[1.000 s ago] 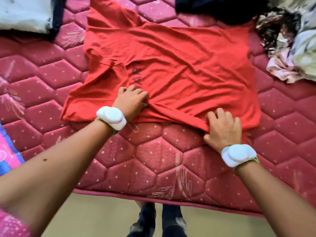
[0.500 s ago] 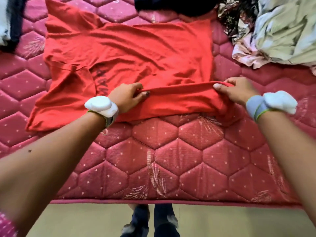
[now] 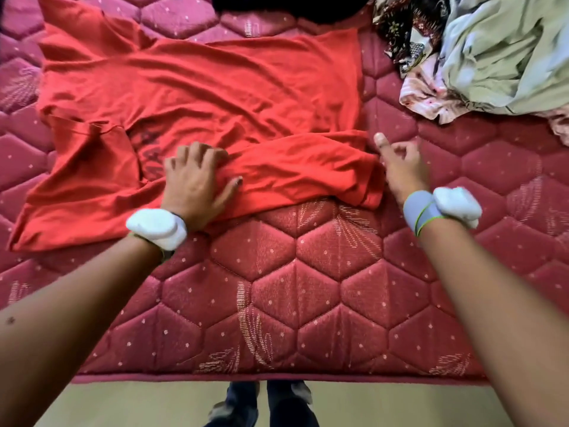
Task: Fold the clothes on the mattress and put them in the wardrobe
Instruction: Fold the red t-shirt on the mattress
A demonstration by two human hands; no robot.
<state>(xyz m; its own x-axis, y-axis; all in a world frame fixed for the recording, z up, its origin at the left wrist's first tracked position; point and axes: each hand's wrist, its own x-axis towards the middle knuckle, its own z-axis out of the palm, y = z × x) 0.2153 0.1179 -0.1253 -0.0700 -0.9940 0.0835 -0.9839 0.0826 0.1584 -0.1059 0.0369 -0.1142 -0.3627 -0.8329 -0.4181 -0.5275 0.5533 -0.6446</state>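
A red T-shirt (image 3: 215, 87) lies spread on the maroon quilted mattress (image 3: 308, 288), with dark lettering showing near its left sleeve. Its near edge is folded over into a band running from the middle to the shirt's right side. My left hand (image 3: 197, 180) presses flat on the left end of that band, fingers spread. My right hand (image 3: 400, 161) hovers just past the band's right end. It holds nothing; one finger points up and the others are loosely curled. The wardrobe is not in view.
A heap of loose clothes (image 3: 480, 53), pale green and patterned, lies at the back right of the mattress. A dark garment (image 3: 292, 7) sits at the back centre. The mattress's near edge (image 3: 277, 379) meets the floor, where my feet (image 3: 264, 402) stand.
Both hands carried the shirt's near edge up and over into a fold. My right hand has let go of the cloth, and my left hand now lies flat on the fold.
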